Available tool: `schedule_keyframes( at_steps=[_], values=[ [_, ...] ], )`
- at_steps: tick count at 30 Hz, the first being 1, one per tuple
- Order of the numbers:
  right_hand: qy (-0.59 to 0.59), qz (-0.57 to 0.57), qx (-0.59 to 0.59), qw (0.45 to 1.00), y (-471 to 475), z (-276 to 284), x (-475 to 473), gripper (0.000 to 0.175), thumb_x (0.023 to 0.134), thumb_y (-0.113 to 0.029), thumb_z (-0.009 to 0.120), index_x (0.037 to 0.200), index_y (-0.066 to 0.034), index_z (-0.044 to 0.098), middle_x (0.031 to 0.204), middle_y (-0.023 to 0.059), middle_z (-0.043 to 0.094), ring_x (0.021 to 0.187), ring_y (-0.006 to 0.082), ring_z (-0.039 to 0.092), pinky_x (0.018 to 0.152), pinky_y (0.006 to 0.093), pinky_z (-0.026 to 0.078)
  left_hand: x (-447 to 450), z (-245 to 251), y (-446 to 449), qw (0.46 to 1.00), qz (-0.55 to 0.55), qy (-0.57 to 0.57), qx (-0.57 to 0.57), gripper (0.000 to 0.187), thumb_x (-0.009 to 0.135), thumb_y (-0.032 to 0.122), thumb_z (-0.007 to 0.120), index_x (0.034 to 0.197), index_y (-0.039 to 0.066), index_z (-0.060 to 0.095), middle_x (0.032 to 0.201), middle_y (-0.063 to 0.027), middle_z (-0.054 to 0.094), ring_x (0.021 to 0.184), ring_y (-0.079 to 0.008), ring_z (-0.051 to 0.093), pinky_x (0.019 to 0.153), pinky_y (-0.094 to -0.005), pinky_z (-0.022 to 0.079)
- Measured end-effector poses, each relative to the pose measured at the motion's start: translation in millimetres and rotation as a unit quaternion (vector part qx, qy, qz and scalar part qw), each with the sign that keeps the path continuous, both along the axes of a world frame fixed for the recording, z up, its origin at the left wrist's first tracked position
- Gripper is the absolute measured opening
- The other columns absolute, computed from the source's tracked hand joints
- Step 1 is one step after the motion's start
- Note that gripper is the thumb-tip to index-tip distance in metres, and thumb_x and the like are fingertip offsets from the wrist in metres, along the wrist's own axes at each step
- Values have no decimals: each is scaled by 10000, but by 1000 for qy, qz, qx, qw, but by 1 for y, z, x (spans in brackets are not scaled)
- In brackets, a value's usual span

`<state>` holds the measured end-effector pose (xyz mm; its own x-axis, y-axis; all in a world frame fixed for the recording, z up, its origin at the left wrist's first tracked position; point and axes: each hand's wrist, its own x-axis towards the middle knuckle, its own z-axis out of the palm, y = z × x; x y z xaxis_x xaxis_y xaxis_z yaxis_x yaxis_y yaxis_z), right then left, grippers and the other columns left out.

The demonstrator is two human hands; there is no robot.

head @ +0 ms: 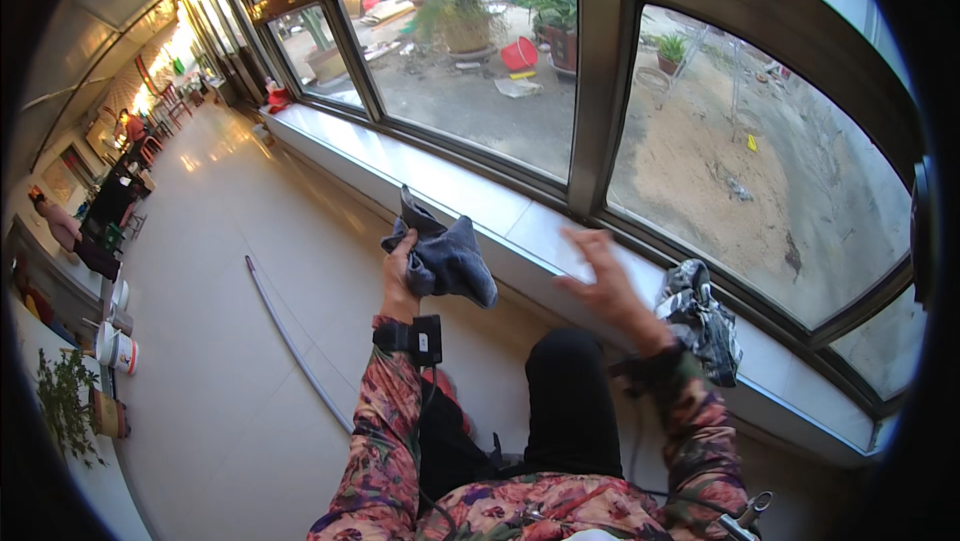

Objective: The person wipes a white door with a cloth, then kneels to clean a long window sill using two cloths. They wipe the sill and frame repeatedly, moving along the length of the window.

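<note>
My left hand (401, 271) is closed on a bunched dark blue-grey cloth (454, 259), held in front of the low tiled window ledge. Part of the cloth sticks up above my fingers and part hangs to the right. To the right, my right hand (600, 282) is raised near the ledge, fingers apart and slightly blurred, with nothing in it. Beside my right forearm, a crumpled black, white and grey patterned cloth (701, 323) lies on the ledge.
The white tiled ledge (480, 203) runs beneath metal-framed windows. A grey hose (289, 338) lies on the floor at the left. White buckets (120, 349) and a potted plant (67, 398) stand along the left wall. Farther back are a person (71, 233) and another seated person (131, 126).
</note>
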<state>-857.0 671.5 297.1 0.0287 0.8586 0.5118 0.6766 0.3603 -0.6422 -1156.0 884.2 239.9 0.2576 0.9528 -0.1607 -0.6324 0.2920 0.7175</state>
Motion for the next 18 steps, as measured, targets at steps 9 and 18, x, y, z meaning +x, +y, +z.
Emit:
schedule_keyframes(
  at_steps=[9, 18],
  values=[
    [493, 184, -207, 825, 135, -41, -135, 748, 974, -452, 660, 1560, -100, 357, 1383, 176, 491, 1258, 296, 524, 1031, 399, 460, -14, 4, -10, 995, -89, -13, 29, 460, 1028, 377, 537, 1282, 1, 610, 1180, -146, 708, 1048, -278, 694, 947, -387, 563],
    [222, 155, -80, 959, 197, -69, -143, 272, 831, -195, 724, 1076, -103, 649, 1256, 130, 561, 1202, 323, 479, 1086, 445, 348, -61, -9, 51, 999, -47, -8, 17, 417, 1018, 355, 528, 1232, 13, 633, 1097, -121, 720, 1000, -256, 702, 929, -385, 572]
  ],
)
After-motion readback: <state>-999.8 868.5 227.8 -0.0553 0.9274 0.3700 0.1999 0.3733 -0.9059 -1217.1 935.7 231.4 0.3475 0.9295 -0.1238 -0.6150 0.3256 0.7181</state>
